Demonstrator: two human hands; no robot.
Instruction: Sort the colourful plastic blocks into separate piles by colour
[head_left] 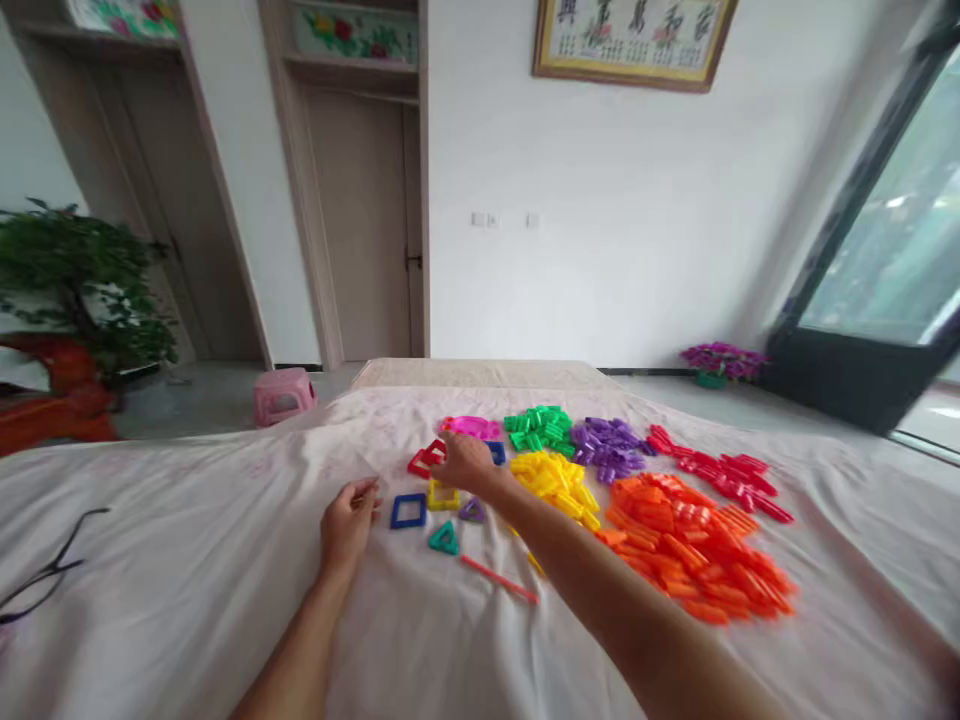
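Observation:
My left hand (pixel 349 522) is just above the cloth with its fingers curled together; whatever they hold, if anything, is hidden. Beside it lies a blue square frame piece (pixel 409 496). Farther over, my right hand (pixel 469 464) reaches down with bent fingers at the red frame pieces (pixel 420 464); its fingertips are partly hidden. Around it are a yellow square frame (pixel 433 497), a purple triangle frame (pixel 471 513), another blue frame (pixel 496 453) and some pink pieces (pixel 480 427). Nearer me are a teal triangle frame (pixel 454 540) and an orange-red stick (pixel 499 577).
Piles of green (pixel 541 430), purple (pixel 609 446), yellow (pixel 556 484), orange (pixel 679 540) and red (pixel 727 478) plastic pieces cover the right of the cloth-covered table (pixel 202 560). Eyeglasses (pixel 49 570) lie at the left. A pink stool (pixel 285 385) stands beyond the table.

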